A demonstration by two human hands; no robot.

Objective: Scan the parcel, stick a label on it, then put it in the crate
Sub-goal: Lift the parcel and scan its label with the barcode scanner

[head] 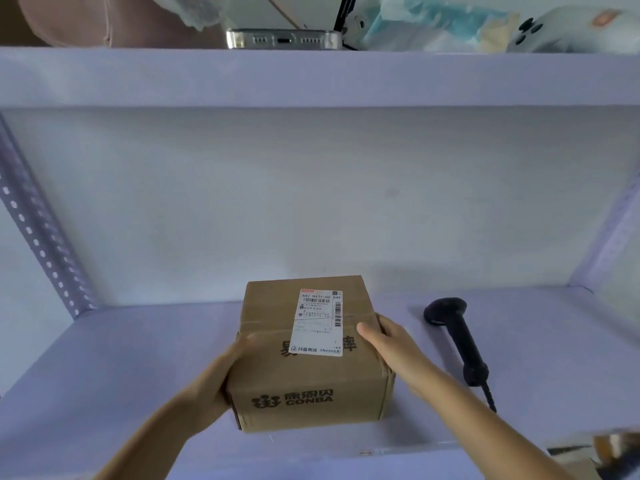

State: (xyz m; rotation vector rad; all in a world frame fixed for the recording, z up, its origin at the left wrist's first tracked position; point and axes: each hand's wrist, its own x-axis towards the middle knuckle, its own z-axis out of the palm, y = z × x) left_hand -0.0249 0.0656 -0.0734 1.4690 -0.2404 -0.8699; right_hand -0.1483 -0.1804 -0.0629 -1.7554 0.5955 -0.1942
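Observation:
A brown cardboard parcel printed "CONBA" rests on the pale shelf board, a white shipping label with a barcode stuck on its top. My left hand presses against the parcel's left side. My right hand holds its right side, thumb on the top edge. A black handheld scanner lies on the shelf to the right of the parcel, its cable trailing toward me. No crate is in view.
The shelf board runs between perforated metal uprights at left and right. On the upper shelf sit a phone, a pink object, plastic-wrapped packs and a white device.

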